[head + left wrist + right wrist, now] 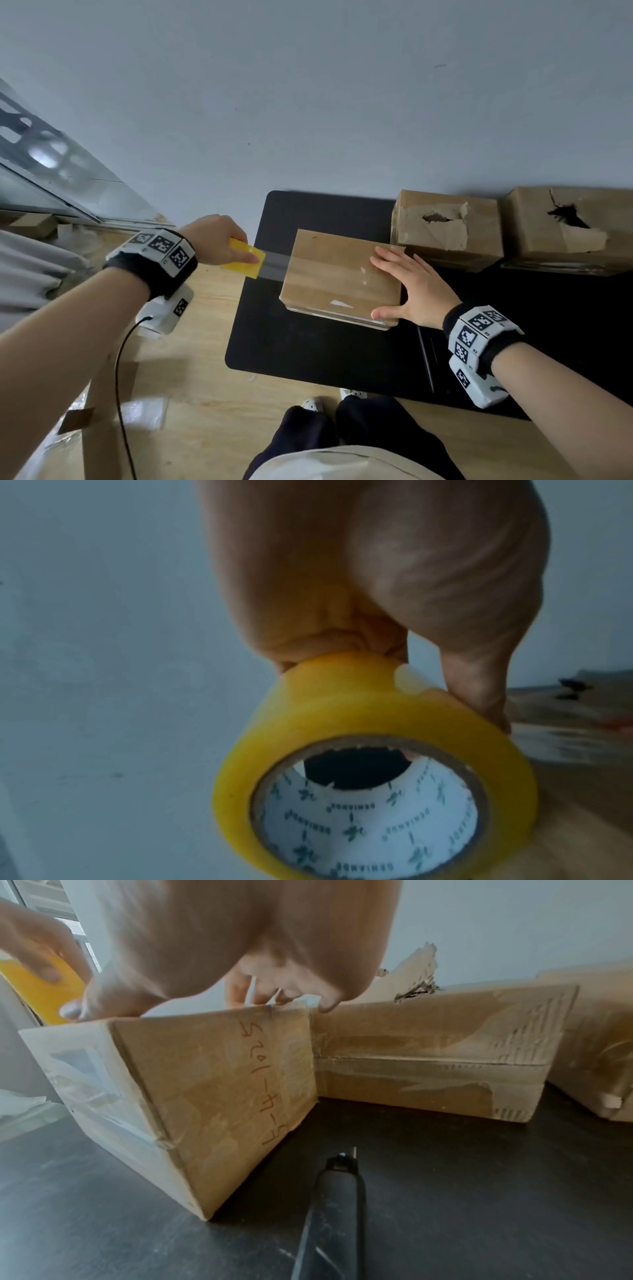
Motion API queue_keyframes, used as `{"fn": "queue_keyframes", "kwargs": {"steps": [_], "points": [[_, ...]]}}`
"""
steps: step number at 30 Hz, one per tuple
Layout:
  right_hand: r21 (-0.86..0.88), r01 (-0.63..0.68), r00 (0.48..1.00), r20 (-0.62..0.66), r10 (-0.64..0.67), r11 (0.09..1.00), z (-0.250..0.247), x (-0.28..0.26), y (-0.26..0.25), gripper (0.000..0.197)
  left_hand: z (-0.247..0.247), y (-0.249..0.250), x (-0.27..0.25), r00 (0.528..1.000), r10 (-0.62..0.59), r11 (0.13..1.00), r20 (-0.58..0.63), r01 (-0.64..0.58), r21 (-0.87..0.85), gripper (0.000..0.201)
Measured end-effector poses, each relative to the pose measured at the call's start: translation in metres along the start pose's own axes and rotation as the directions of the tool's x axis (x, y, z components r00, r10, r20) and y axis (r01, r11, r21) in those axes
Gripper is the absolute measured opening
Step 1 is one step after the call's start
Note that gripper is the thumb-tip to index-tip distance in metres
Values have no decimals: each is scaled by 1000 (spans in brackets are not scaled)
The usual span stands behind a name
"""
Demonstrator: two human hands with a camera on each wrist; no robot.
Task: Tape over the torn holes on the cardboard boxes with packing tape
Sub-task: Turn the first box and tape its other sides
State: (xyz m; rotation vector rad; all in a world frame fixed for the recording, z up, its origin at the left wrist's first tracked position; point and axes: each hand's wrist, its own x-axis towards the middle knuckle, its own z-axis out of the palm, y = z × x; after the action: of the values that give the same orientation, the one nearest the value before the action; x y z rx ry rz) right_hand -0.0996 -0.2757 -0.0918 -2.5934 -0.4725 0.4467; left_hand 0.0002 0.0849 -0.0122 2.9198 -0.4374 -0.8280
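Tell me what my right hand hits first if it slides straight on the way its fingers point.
Nothing close: the right hand lies flat on the front cardboard box, fingers aimed left along its top. Past that edge the tape roll in the left hand probably comes first.

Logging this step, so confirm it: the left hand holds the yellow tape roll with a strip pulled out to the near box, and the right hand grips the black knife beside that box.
Wrong on the right hand. It lies flat on the near box; the black knife lies untouched on the black mat, as the right wrist view shows. The left hand does hold the yellow tape roll, its strip reaching that box.
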Motion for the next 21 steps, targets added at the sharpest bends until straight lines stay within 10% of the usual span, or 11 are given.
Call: {"fn": "queue_keyframes", "kwargs": {"steps": [21], "points": [[-198,99,994,71,-86,975,-7,13,-67,98,39,0,18,995,-35,999,-92,35,-2,44]]}}
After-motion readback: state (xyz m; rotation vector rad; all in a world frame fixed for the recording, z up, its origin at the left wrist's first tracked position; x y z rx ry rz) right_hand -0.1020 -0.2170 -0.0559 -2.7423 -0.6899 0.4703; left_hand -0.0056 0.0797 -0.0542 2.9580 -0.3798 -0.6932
